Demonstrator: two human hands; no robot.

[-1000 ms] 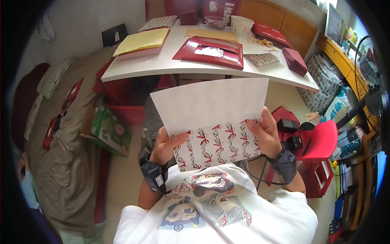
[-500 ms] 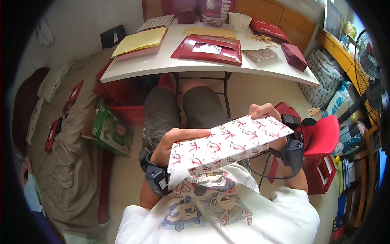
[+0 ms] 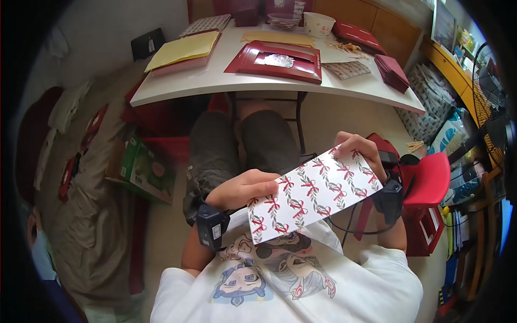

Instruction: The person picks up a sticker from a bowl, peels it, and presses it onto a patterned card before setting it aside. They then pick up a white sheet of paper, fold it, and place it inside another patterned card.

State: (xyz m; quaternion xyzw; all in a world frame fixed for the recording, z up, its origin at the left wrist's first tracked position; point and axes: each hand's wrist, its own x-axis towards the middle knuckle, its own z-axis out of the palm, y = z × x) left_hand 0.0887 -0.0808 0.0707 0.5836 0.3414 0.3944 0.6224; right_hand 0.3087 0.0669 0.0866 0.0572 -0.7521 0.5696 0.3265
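Observation:
In front of my chest I hold a white paper card [image 3: 315, 196] printed with red bows and green leaf sprigs. It tilts, its right end higher than its left. My left hand [image 3: 245, 188] grips the upper left edge, thumb on the printed face and the other fingers hidden behind. At the upper right corner, my right hand [image 3: 358, 153] is closed on the card with fingertips over the edge. Black devices are strapped to both wrists.
A white table [image 3: 188, 89] ahead bears a red window box [image 3: 280, 62], yellow sheets [image 3: 183, 51], a paper bowl [image 3: 319, 24] and dark red envelopes [image 3: 391, 72]. A red stool [image 3: 428, 180] and a fan [image 3: 490, 81] stand right. A green carton [image 3: 148, 172] is left, beside a bed [image 3: 91, 215].
The card has turned so its printed face shows more fully; the lower folded strip seen before no longer shows. My left hand has shifted slightly right and the card's left end has moved right.

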